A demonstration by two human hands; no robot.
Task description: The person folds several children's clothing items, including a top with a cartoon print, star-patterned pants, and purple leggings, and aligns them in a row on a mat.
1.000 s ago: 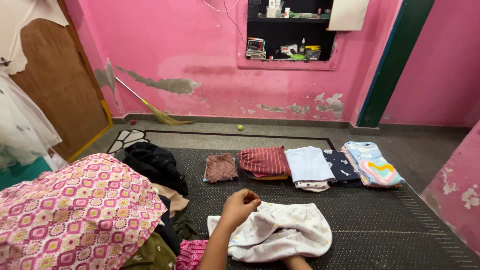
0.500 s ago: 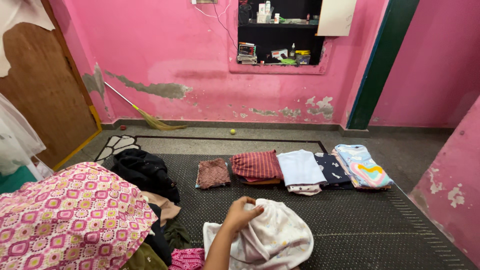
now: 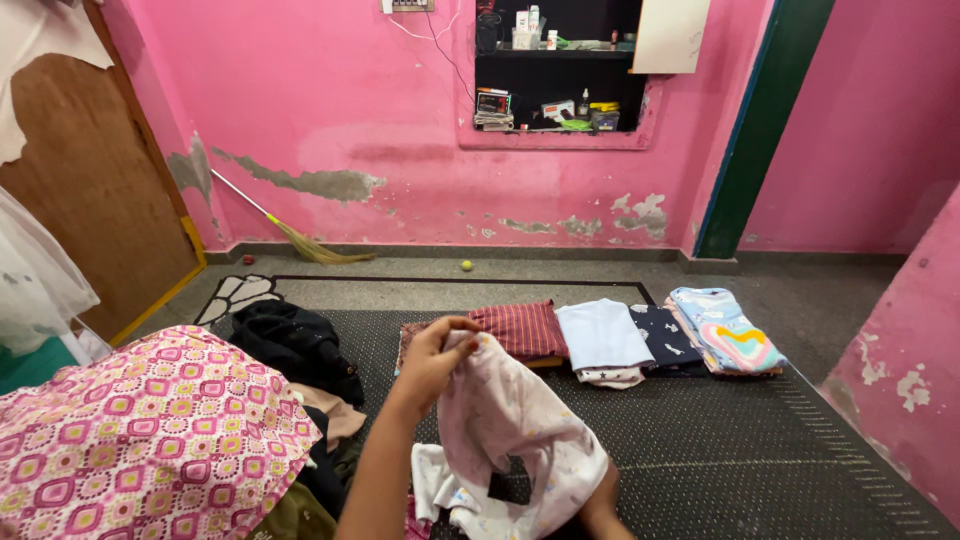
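My left hand is raised above the dark mat and pinches the top edge of a white printed garment, which hangs down from it. My right hand sits at the garment's lower edge near the bottom of the view, with its fingers hidden by the cloth. Just beyond lies a row of folded clothes: a red striped piece, a pale blue one, a navy one and a pastel rainbow one.
A heap of unfolded clothes lies at the left, with a black garment on top, beside a pink patterned cloth. A broom leans on the pink wall, a small ball is on the floor, and a wall niche holds small items.
My left hand has lifted the white garment off the mat and up toward the folded row. The garment now hangs instead of lying bunched.
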